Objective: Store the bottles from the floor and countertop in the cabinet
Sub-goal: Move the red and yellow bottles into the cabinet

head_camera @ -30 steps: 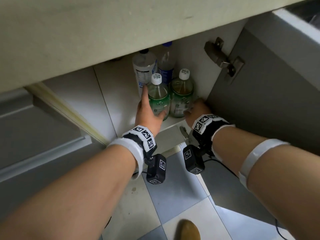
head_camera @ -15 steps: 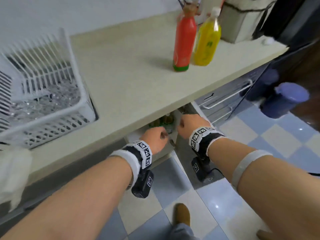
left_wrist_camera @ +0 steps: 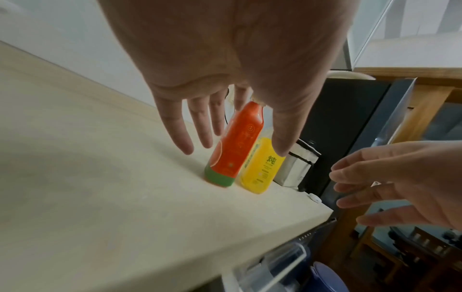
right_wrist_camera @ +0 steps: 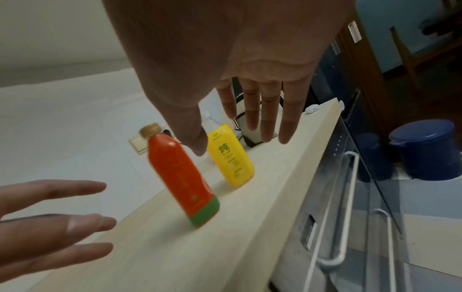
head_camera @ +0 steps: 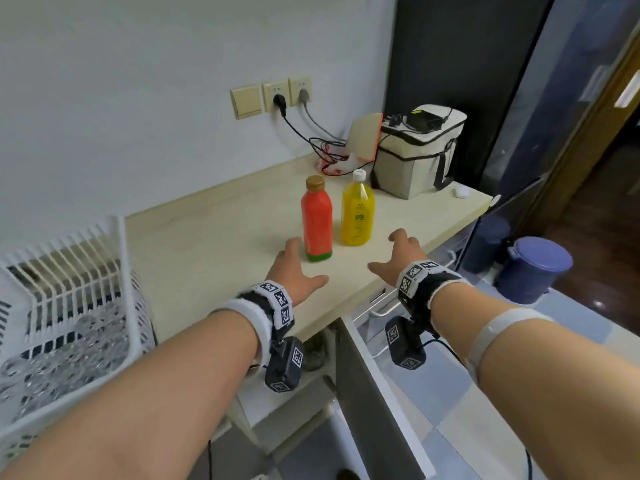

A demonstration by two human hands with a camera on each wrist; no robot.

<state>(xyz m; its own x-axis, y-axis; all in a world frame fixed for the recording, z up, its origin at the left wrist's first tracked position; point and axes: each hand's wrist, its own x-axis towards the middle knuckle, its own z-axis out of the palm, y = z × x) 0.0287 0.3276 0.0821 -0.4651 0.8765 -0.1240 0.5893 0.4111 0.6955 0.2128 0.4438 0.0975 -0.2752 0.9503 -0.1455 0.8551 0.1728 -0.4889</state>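
Two bottles stand upright side by side on the beige countertop (head_camera: 207, 251): a red bottle (head_camera: 316, 223) with a green base and gold cap, and a yellow bottle (head_camera: 357, 211) with a white cap. My left hand (head_camera: 294, 268) hovers open just left of the red bottle (left_wrist_camera: 235, 146), fingers spread, holding nothing. My right hand (head_camera: 398, 256) hovers open to the right of the yellow bottle (right_wrist_camera: 231, 156), also empty. Below the counter edge the cabinet door (head_camera: 374, 403) stands open; a bottle top (head_camera: 317, 351) shows dimly inside.
A white dish rack (head_camera: 69, 299) sits at the counter's left. Behind the bottles stand a beige cooler bag (head_camera: 415, 161), cables and wall sockets (head_camera: 287, 95). A blue bin (head_camera: 533, 268) stands on the tiled floor at right, beside drawers with metal handles (right_wrist_camera: 345, 207).
Both hands left the green bottles in the cabinet, rose above the counter edge and now reach open toward the red and yellow bottles. My view lifted from the cabinet to the countertop.
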